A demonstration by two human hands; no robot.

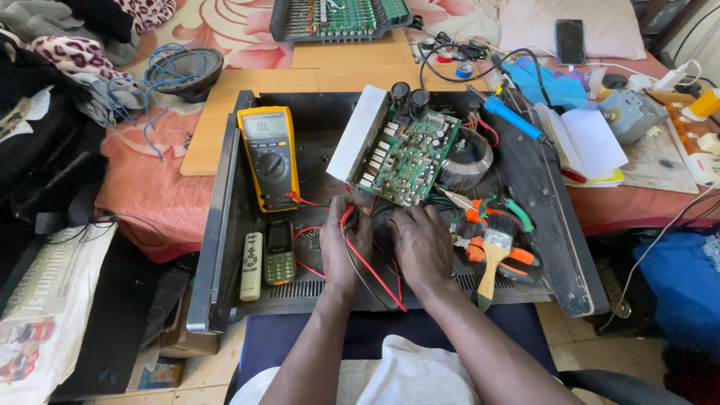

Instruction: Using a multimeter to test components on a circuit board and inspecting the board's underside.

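Both my hands rest inside an open black metal chassis (225, 225), just below a green circuit board (405, 157) that stands tilted against a silver heatsink. My left hand (343, 244) pinches red and black wires (367, 262) that run under the board. My right hand (420, 244) lies palm down beside it, fingers curled at the same wire bundle near the board's lower edge. A yellow multimeter (270, 157) lies to the left, its red lead running toward my left hand.
A white remote (251, 266) and a small green phone (279, 252) lie at the chassis front left. Orange pliers (502, 255), a paintbrush (491, 255), a toroidal transformer (465, 159) and a blue soldering iron (514, 118) sit right. A speaker (184, 71) lies far left.
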